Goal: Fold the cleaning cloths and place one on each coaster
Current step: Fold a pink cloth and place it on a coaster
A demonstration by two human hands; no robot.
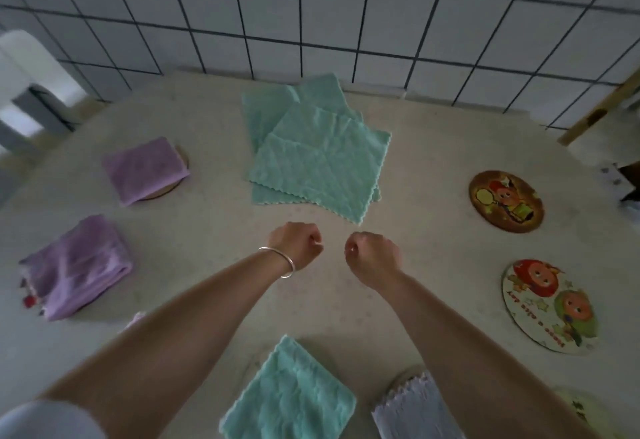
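Near the table's point(194, 237) front edge lay a folded green cloth point(294, 400) and a pale one point(415, 411) partly on a coaster. Both hands, left hand point(297, 243) and right hand point(372, 254), hovered mid-table as loose fists, apart, holding nothing. Beyond them the unfolded green cloths point(318, 158) lay stacked and skewed; a pinch might have lifted two together. Two picture coasters point(506, 201) by the right edge stood bare.

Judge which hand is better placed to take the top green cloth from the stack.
Right, marginally. The right hand sits just below the near corner of the top green scalloped cloth; the left hand is slightly farther. Both are empty fists.
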